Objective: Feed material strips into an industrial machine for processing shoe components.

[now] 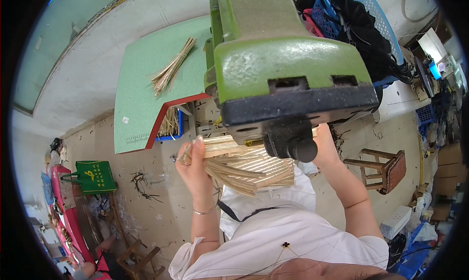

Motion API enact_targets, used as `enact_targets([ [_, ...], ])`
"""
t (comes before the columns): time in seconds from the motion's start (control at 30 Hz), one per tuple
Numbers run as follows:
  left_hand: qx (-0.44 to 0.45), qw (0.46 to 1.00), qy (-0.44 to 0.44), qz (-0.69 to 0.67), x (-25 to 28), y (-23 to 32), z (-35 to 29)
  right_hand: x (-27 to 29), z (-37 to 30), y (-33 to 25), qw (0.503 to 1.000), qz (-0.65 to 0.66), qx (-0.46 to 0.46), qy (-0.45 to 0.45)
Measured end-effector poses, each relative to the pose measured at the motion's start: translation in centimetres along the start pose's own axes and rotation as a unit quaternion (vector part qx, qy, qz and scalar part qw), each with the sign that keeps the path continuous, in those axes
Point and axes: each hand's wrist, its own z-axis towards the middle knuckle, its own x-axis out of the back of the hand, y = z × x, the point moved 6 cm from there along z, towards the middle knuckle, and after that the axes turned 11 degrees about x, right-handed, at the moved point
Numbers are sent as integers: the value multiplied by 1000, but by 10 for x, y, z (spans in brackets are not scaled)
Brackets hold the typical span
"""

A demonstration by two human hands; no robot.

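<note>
My left hand (194, 166) is closed around the ends of a bundle of flat beige strips (234, 175), left of the green machine's head (293, 67). The strips' loose ends fan out to the right over my lap, on more pale striped strips (276, 170). Above them, a straight beige length (222, 145) runs from my left hand under the machine. On the machine's right side, my right hand (322, 145) reaches in at the same height, beside a bit of beige strip. The machine hides most of its fingers, so its grip does not show.
A tied bundle of strips (173, 67) lies on the green tabletop (141, 94), which has a red edge. Below it, a blue bin (180, 126) holds more strips. Right stand a wooden stool (381, 170) and a blue basket (364, 4) of black items. Dark scraps (141, 185) litter the floor.
</note>
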Motion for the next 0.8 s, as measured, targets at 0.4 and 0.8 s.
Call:
enact_targets([
  [0.4,-20,994,94,-49,77,26,38,-30,-4,32,987,95,-118,-61],
  [0.8,-359,900,-8,245,24,-2,-58,-140,-74,142,816,465,-225,-260],
])
